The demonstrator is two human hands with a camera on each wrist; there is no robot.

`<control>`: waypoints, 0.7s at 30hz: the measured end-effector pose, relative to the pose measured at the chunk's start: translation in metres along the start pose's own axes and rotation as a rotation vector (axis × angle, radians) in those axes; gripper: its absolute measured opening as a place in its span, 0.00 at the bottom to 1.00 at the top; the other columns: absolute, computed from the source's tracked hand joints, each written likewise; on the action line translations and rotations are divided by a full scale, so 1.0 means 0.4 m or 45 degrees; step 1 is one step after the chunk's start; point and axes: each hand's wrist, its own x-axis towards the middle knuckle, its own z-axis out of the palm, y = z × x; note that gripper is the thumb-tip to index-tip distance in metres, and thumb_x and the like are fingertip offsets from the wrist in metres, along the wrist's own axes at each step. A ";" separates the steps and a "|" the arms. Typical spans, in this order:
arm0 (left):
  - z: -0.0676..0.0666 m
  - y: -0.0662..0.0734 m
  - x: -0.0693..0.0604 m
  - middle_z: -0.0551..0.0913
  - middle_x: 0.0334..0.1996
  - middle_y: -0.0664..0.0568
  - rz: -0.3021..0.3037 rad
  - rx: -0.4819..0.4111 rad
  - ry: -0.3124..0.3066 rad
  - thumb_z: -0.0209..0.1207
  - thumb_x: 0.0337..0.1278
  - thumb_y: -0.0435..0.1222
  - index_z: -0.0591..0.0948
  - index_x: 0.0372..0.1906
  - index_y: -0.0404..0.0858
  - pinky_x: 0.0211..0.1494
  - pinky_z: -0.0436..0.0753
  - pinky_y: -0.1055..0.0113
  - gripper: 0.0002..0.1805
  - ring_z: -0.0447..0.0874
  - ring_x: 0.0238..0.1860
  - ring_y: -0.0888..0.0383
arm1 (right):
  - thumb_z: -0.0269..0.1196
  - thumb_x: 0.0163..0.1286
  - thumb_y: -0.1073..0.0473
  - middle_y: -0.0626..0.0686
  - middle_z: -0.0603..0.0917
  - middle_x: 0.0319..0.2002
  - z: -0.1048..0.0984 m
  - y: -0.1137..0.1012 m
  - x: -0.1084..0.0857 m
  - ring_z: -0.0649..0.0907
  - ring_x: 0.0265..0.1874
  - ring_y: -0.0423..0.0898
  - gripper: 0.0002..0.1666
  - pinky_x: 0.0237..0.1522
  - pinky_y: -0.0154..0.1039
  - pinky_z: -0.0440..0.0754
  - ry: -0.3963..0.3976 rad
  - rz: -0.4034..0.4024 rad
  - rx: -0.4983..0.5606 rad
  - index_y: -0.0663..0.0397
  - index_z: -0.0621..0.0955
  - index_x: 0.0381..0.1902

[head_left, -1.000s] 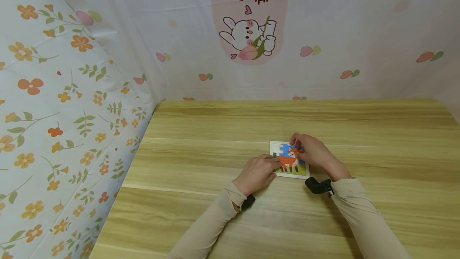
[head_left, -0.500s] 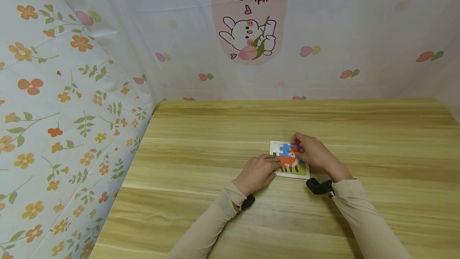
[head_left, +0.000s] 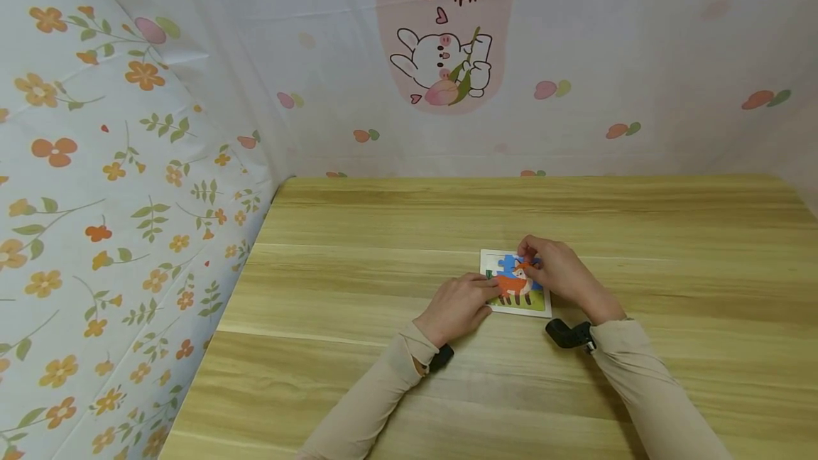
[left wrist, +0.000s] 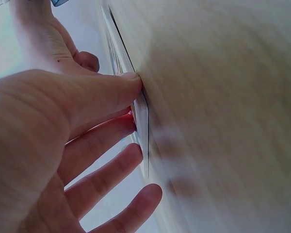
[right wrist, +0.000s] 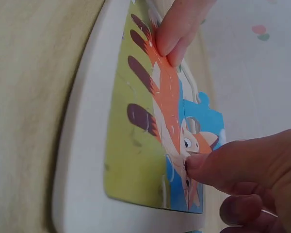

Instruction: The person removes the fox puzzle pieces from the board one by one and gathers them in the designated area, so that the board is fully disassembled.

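Note:
A small jigsaw puzzle [head_left: 513, 285] of an orange fox lies in a white frame [right wrist: 89, 160]. My left hand [head_left: 452, 306] rests at its left side, fingers extended over the fox's body; in the left wrist view the thumb [left wrist: 114, 91] touches the frame's edge. My right hand [head_left: 562, 272] pinches a puzzle piece with the fox's face [right wrist: 196, 141] near the top of the picture. That piece looks raised and tilted in the right wrist view, beside a blue piece [right wrist: 207, 118] with a knob. The fingers partly hide the upper right of the puzzle.
A wood-grain table [head_left: 358, 289] surrounds the puzzle. Behind it hangs a pale cloth [head_left: 307, 41] with a rabbit print, and a floral cloth [head_left: 115, 218] covers the left side. A black wrist camera [head_left: 565, 333] sits beside the right forearm.
The right thumb and fingers have shifted slightly at the fox's head, and the piece there has changed its tilt. My left hand and the frame have stayed in place.

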 end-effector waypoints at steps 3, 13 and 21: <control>0.002 0.000 0.000 0.76 0.57 0.56 0.000 0.004 0.006 0.58 0.60 0.38 0.79 0.57 0.45 0.52 0.75 0.68 0.19 0.73 0.57 0.58 | 0.65 0.54 0.72 0.52 0.81 0.28 0.001 0.000 0.003 0.78 0.27 0.46 0.10 0.29 0.42 0.74 0.012 -0.012 0.001 0.59 0.77 0.34; -0.001 -0.001 0.000 0.76 0.57 0.57 0.003 0.029 0.003 0.59 0.60 0.40 0.79 0.57 0.46 0.52 0.75 0.69 0.19 0.73 0.57 0.59 | 0.64 0.54 0.71 0.52 0.80 0.29 -0.003 0.000 -0.001 0.75 0.24 0.45 0.11 0.27 0.41 0.72 0.027 0.008 -0.009 0.60 0.77 0.35; -0.002 0.000 -0.001 0.76 0.57 0.58 -0.007 0.027 -0.003 0.58 0.60 0.40 0.79 0.57 0.47 0.51 0.75 0.69 0.19 0.73 0.57 0.59 | 0.63 0.54 0.70 0.51 0.78 0.30 -0.019 0.005 -0.008 0.71 0.21 0.44 0.11 0.23 0.38 0.69 0.043 0.059 -0.024 0.60 0.76 0.37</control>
